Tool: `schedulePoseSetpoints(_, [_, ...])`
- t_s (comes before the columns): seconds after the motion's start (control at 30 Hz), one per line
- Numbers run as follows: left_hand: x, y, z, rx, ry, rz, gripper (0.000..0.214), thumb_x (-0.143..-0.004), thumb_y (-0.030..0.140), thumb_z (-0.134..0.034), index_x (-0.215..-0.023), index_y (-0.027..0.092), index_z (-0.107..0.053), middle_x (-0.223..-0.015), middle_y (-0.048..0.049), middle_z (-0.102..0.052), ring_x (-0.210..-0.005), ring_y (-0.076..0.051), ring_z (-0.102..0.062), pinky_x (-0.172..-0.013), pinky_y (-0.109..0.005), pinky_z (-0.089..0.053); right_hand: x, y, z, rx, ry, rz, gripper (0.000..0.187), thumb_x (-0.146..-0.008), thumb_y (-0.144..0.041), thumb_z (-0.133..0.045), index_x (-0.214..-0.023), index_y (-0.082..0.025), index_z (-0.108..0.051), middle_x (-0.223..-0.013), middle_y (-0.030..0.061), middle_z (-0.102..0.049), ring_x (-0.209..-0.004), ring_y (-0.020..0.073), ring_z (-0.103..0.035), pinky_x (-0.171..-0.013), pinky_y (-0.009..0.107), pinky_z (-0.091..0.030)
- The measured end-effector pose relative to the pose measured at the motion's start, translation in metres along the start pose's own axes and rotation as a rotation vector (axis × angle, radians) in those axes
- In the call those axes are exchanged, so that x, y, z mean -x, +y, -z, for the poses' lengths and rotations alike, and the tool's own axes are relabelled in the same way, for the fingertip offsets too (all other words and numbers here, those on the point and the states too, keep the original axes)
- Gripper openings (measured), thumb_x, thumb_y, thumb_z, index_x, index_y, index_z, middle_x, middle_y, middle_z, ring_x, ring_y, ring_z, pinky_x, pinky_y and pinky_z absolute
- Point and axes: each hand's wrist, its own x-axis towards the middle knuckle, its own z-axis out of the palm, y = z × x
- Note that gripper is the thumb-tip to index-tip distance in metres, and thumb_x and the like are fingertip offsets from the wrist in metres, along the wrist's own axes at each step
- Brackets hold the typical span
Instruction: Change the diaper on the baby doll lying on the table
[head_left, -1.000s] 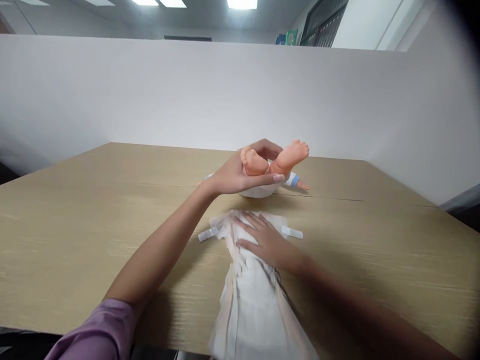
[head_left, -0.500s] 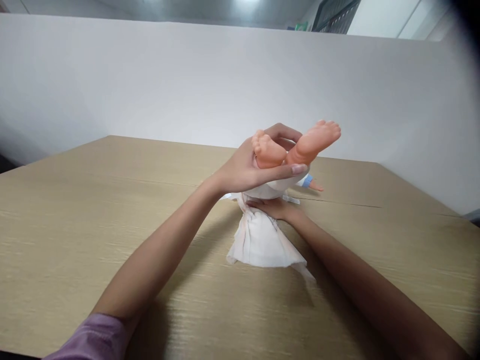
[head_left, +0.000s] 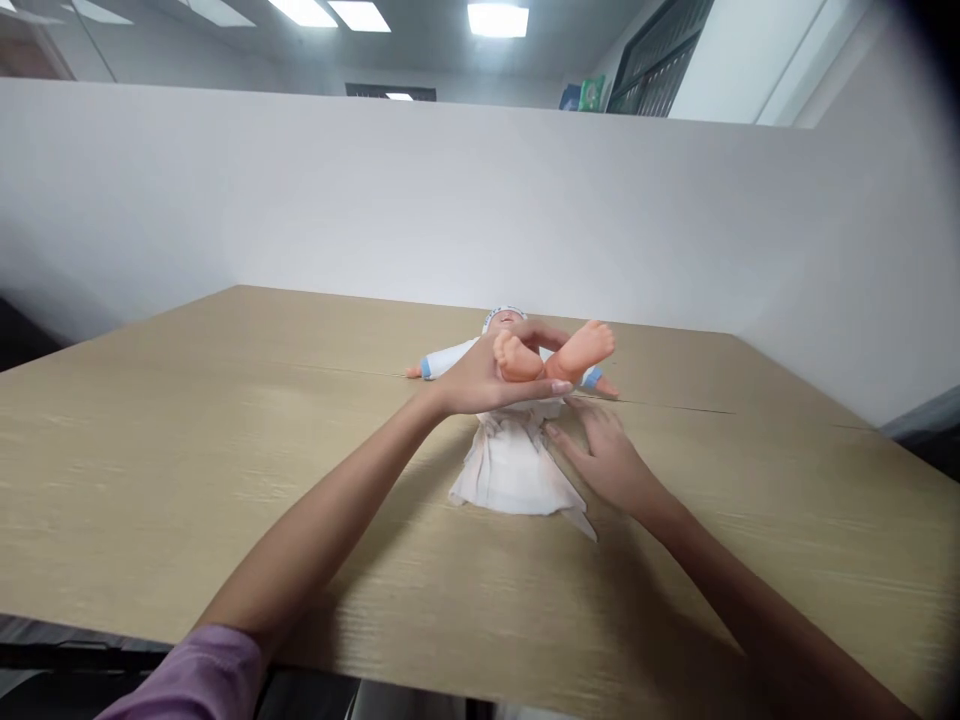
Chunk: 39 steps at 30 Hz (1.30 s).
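Observation:
A baby doll (head_left: pixel 585 350) lies on its back with its head toward the far wall, its arms in white sleeves with blue cuffs spread to both sides. My left hand (head_left: pixel 472 382) is closed around the doll's ankles and holds both feet up. Under the doll's bottom, a white diaper (head_left: pixel 517 475) spreads toward me, its near part gathered and fanned out on the table. My right hand (head_left: pixel 607 455) is at the diaper's right side, fingers apart, thumb and fingertips at its edge. Whether the fingertips touch it, I cannot tell. The doll's middle is mostly hidden behind my left hand.
The wood-patterned table (head_left: pixel 225 480) has a seam running across it and its front edge near me. A white partition (head_left: pixel 337 200) rises behind the table. Beyond it show ceiling lights and a green package (head_left: pixel 591 94).
My right hand has come out from under the doll to the diaper's right side. My left hand has lowered the feet somewhat. The view has tilted up, showing the doll's head.

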Motion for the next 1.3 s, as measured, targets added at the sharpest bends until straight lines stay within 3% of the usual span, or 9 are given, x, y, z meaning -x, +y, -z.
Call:
schedulePoseSetpoints(0.1, [0.009,0.004,-0.009,0.054,-0.013,0.054,0.044,-0.086,0.044,-0.081,-0.121,0.02,-0.068,-0.121,-0.0103,-0.072,-0.108,-0.024,-0.067,-0.093,-0.039,-0.053,0.01,-0.022,0.007,-0.097,0.078,0.053,0.07,-0.095,-0.054,-0.066,-0.154,-0.026,-0.041,-0.156,0.0138,-0.052,-0.146,0.0382,-0.044,-0.119,0.062,-0.039])
schedulePoseSetpoints(0.27, [0.033,0.013,-0.015,0.017,-0.065,0.05,0.045,-0.083,0.039,-0.084,-0.121,0.022,-0.068,-0.122,-0.0086,-0.073,-0.112,-0.024,-0.067,-0.099,-0.041,-0.053,0.005,-0.035,0.017,-0.241,0.088,0.19,0.056,-0.099,-0.045,-0.061,-0.149,-0.025,-0.048,-0.149,0.0136,-0.058,-0.137,0.0334,-0.056,-0.114,0.053,-0.048])
schedulePoseSetpoints(0.43, [0.083,0.003,0.003,-0.121,-0.15,0.137,0.047,-0.087,0.038,-0.077,-0.129,0.021,-0.063,-0.132,-0.011,-0.07,-0.13,-0.029,-0.062,-0.112,-0.046,-0.048,0.015,0.0,0.031,-0.175,-0.104,0.42,0.039,-0.103,-0.033,-0.051,-0.14,-0.028,-0.061,-0.146,0.0082,-0.062,-0.14,0.0293,-0.055,-0.119,0.05,-0.045])
schedulePoseSetpoints(0.53, [0.116,-0.015,0.01,-0.232,-0.21,0.172,0.042,-0.089,0.034,-0.074,-0.127,0.023,-0.064,-0.139,-0.0118,-0.067,-0.145,-0.034,-0.05,-0.119,-0.052,-0.042,0.026,0.026,0.028,-0.013,-0.188,0.536,0.039,-0.105,-0.024,-0.044,-0.136,-0.03,-0.065,-0.146,0.0072,-0.063,-0.145,0.027,-0.051,-0.117,0.05,-0.046])
schedulePoseSetpoints(0.63, [0.135,-0.03,0.01,-0.252,-0.288,0.134,0.057,-0.081,0.03,-0.08,-0.134,0.025,-0.06,-0.149,-0.0125,-0.061,-0.15,-0.035,-0.043,-0.122,-0.054,-0.039,0.029,0.042,0.021,0.075,-0.229,0.562,0.038,-0.104,-0.02,-0.044,-0.129,-0.031,-0.07,-0.143,0.0072,-0.065,-0.144,0.0269,-0.053,-0.113,0.049,-0.05])
schedulePoseSetpoints(0.73, [0.14,-0.036,0.01,-0.28,-0.347,0.117,0.075,-0.075,0.021,-0.083,-0.144,0.027,-0.054,-0.154,-0.0113,-0.056,-0.154,-0.036,-0.037,-0.123,-0.055,-0.038,0.027,0.049,0.018,0.101,-0.23,0.574,0.038,-0.104,-0.019,-0.044,-0.126,-0.032,-0.072,-0.141,0.0071,-0.067,-0.143,0.0269,-0.054,-0.111,0.05,-0.051])
schedulePoseSetpoints(0.93, [0.14,-0.032,0.013,-0.297,-0.413,0.174,0.083,-0.078,0.008,-0.075,-0.153,0.033,-0.048,-0.16,-0.0083,-0.051,-0.157,-0.034,-0.033,-0.122,-0.056,-0.041,0.026,0.049,0.02,0.101,-0.259,0.526,0.037,-0.104,-0.021,-0.045,-0.124,-0.034,-0.074,-0.143,0.006,-0.067,-0.141,0.0277,-0.056,-0.11,0.05,-0.053])
schedulePoseSetpoints(1.1, [0.14,-0.03,0.013,-0.349,-0.453,0.152,0.079,-0.081,-0.004,-0.061,-0.151,0.031,-0.05,-0.162,-0.0056,-0.05,-0.159,-0.031,-0.031,-0.125,-0.056,-0.038,0.028,0.048,0.022,0.073,-0.283,0.507,0.036,-0.104,-0.021,-0.048,-0.125,-0.035,-0.073,-0.146,0.0056,-0.065,-0.142,0.0271,-0.055,-0.112,0.049,-0.053])
schedulePoseSetpoints(1.3, [0.138,-0.028,0.01,-0.313,-0.422,0.188,0.07,-0.088,0.001,-0.064,-0.15,0.032,-0.054,-0.16,-0.0052,-0.052,-0.158,-0.03,-0.033,-0.123,-0.054,-0.042,0.029,0.053,0.025,-0.005,-0.318,0.449,0.037,-0.105,-0.025,-0.049,-0.131,-0.036,-0.072,-0.151,0.0047,-0.062,-0.145,0.0266,-0.054,-0.116,0.049,-0.05])
